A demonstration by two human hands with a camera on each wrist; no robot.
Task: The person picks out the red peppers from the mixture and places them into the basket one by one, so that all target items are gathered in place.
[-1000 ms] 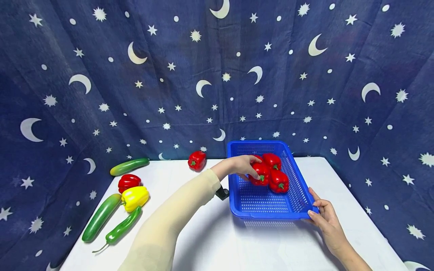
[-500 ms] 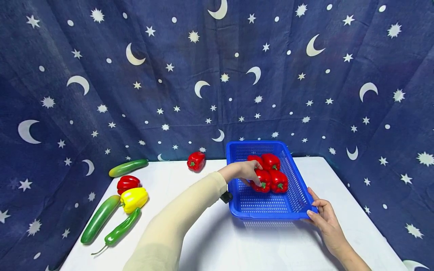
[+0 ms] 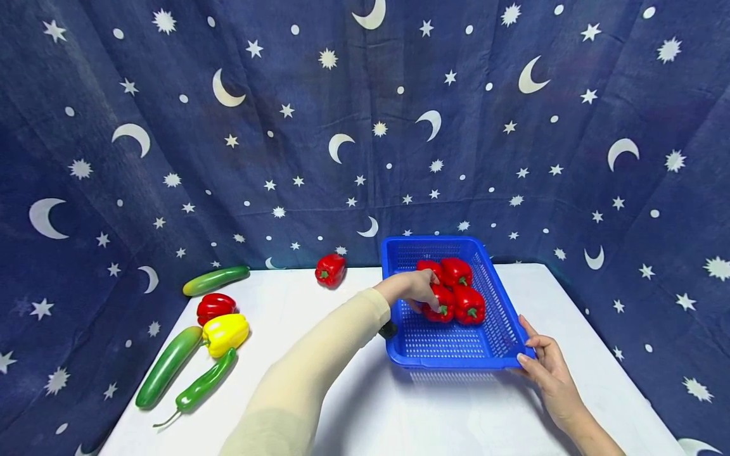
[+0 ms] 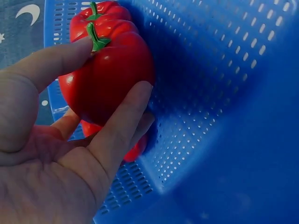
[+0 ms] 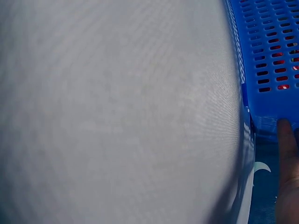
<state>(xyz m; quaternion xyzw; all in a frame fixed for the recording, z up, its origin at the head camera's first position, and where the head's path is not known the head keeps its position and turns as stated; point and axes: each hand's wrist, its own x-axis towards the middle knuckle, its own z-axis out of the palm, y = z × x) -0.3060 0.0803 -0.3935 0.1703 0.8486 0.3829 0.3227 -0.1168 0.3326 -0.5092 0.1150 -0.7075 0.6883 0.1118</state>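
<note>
My left hand reaches into the blue plastic basket and holds a red bell pepper. In the left wrist view, the thumb lies by this bell pepper's green stem while the fingers curl under its side. Beside it in the basket sit more red bell peppers: one at the near right, and others behind. At the basket's near right corner, my right hand grips the rim between thumb and fingers. Only a finger of that hand shows in the right wrist view, against the basket wall.
A single red bell pepper lies at the table's back edge, left of the basket. Along the left side lie two cucumbers, another red bell pepper, a yellow bell pepper and a long green chili pepper. A starry curtain hangs behind.
My left hand has lowered the red bell pepper slightly toward the near side of the basket, beside the others. The rear left bell pepper shows more. My right hand keeps its grip.
</note>
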